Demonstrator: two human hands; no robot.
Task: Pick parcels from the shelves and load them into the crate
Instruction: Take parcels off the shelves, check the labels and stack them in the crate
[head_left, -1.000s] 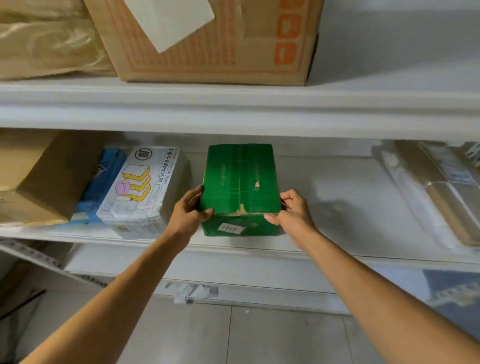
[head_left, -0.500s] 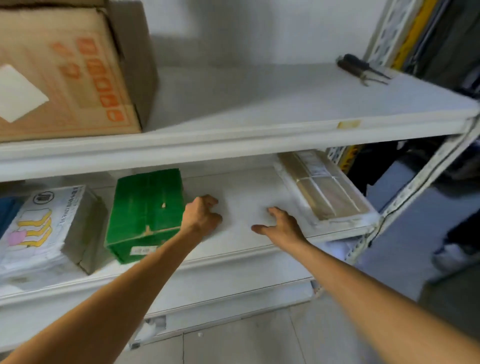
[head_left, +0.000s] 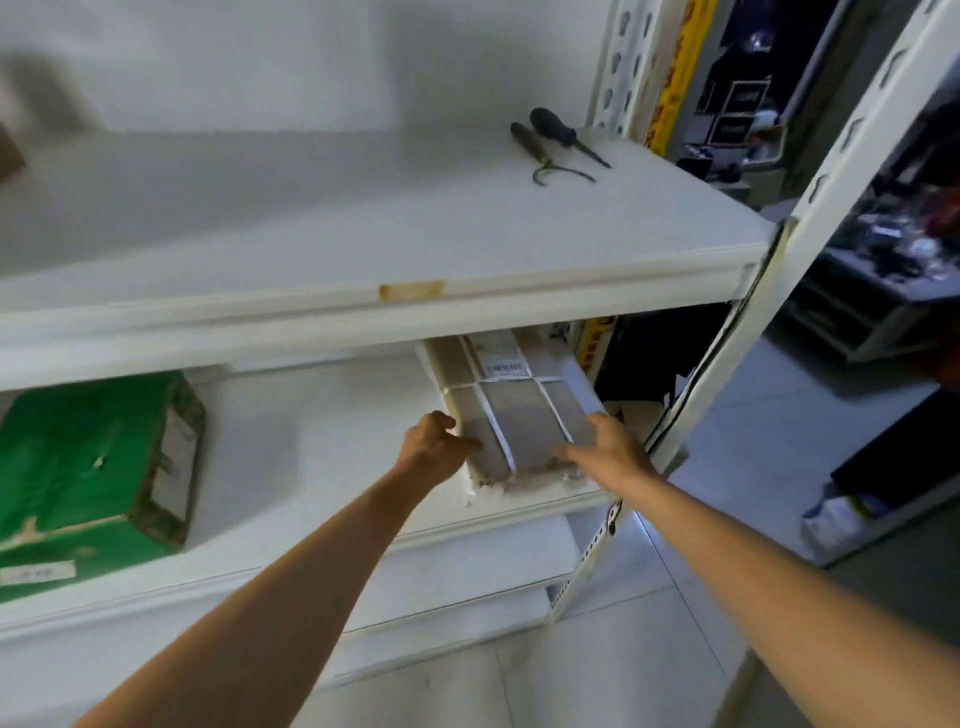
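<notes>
1. Two hands at the wrapped parcel (head_left: 519, 410), centre-right of frame, lying flat at the right end of the lower shelf (head_left: 311, 431).
2. Left hand (head_left: 436, 449) touches its left edge, fingers curled; right hand (head_left: 608, 447) lies spread over its right near corner. Neither has closed on it.
3. Green box (head_left: 88, 467) far left on the same shelf, well apart.
4. Upper shelf (head_left: 363, 244) overhangs the parcel's far end; screwdriver (head_left: 566, 136) and hooked tool (head_left: 540, 156) upper right.
</notes>
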